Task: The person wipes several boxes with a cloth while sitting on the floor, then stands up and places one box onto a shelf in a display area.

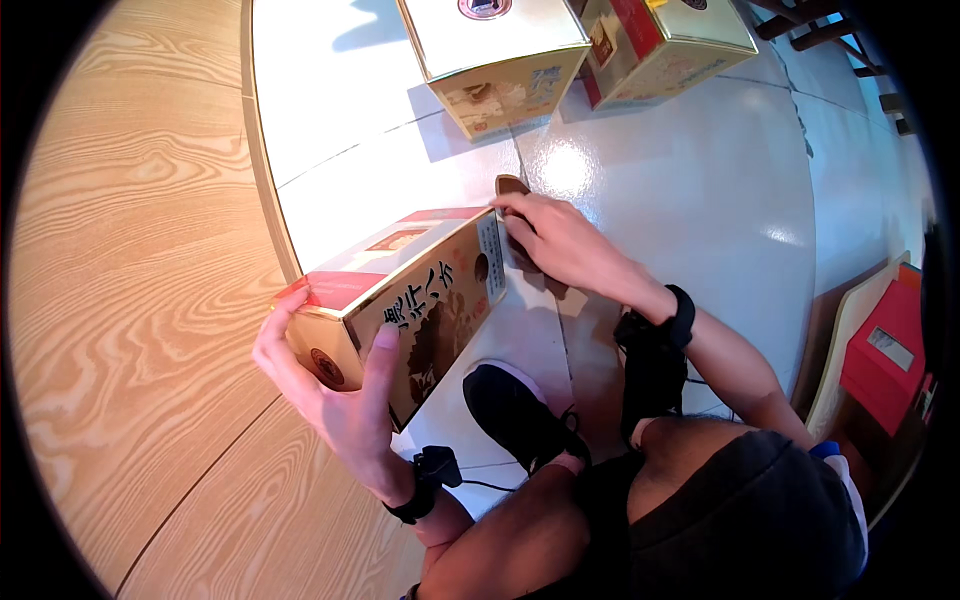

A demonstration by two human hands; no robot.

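Observation:
A gold, red and silver cardboard box (442,300) lies lengthwise before me, with a dark picture and writing on its side. My left hand (330,375) grips its near end, thumb on the printed side and fingers around the red top edge. At the opposite end, the fingertips of my right hand (562,232) meet the upper corner. Their hold on the end face is hidden. Beyond that hand shows a narrow brown shape (512,184); whether it is a flap or a shadow, I cannot tell.
Two similar gold boxes, one nearer (502,90) and one farther right (667,52), stand on the tiled floor (675,187). A wood-grain surface (150,225) runs along the left. Dark wooden legs (810,22) show at upper right. A red item (885,352) lies at right.

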